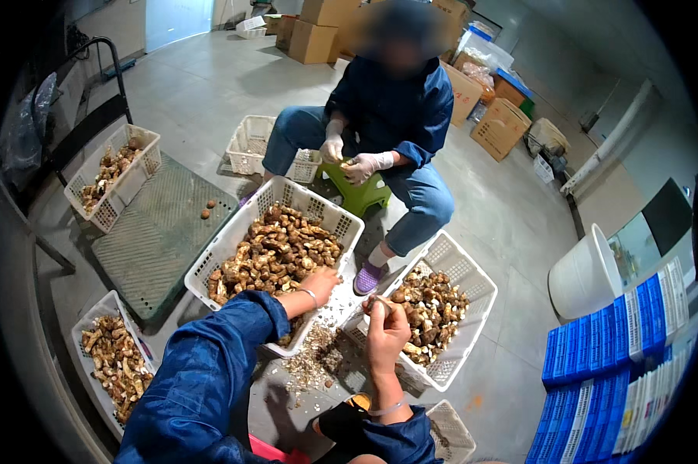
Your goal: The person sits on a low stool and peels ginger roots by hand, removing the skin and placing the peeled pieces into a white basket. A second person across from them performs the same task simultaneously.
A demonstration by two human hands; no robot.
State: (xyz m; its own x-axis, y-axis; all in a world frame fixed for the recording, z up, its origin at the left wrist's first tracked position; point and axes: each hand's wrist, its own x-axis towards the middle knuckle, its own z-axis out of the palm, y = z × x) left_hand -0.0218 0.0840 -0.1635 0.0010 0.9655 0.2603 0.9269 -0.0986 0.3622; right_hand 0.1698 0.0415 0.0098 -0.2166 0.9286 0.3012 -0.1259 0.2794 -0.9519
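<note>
My left hand (321,285) reaches over the near right side of a large white plastic crate (206,264) heaped with brown-and-cream mushrooms (279,246). Its fingertips are partly hidden, so what they grip is unclear. My right hand (388,330) is raised with its fingers curled, pinching a small dark brown object (373,303), probably a mushroom. It is in front of the near left side of a second white crate (469,264), which holds more mushrooms (433,307). Pale trimmings and dirt (317,351) lie on the floor between these crates.
Opposite, a gloved person (392,110) sits on a green stool (354,188), handling a small piece. Mushroom crates stand on a platform scale (160,232) and at lower left (114,365). Blue stacked crates (595,342) and a white bucket (584,275) are right; cardboard boxes (499,127) behind.
</note>
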